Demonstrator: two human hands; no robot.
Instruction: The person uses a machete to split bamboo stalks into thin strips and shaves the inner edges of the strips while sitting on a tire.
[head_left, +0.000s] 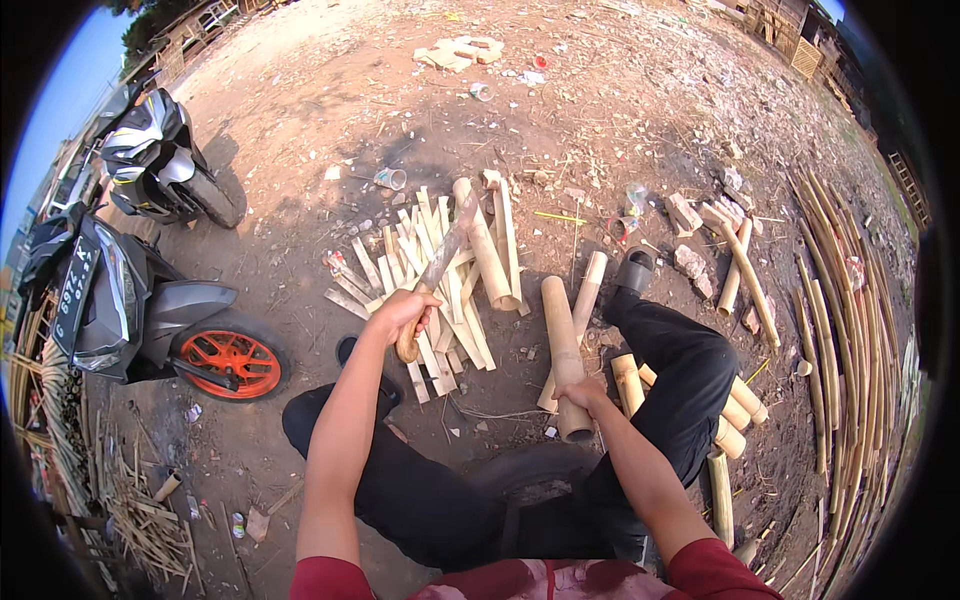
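Observation:
My left hand (405, 315) is closed round the wooden handle of a machete (441, 262). Its long blade points away from me, and the far end overlaps a bamboo section (486, 250); whether they touch I cannot tell. My right hand (583, 393) grips the near end of a thick bamboo tube (563, 325), which slants between my legs. A thinner bamboo piece (588, 290) lies beside that tube, partly hidden by it. Under and past my left hand, split bamboo strips (462, 335) are heaped on the ground.
Short bamboo sections (735, 408) lie by my right leg, with long poles (850, 310) stacked at far right. Two motorcycles, one with an orange wheel (230, 362), stand at left. Broken bricks (690, 262) and litter dot the dirt. A dark tyre (530, 468) is beneath me.

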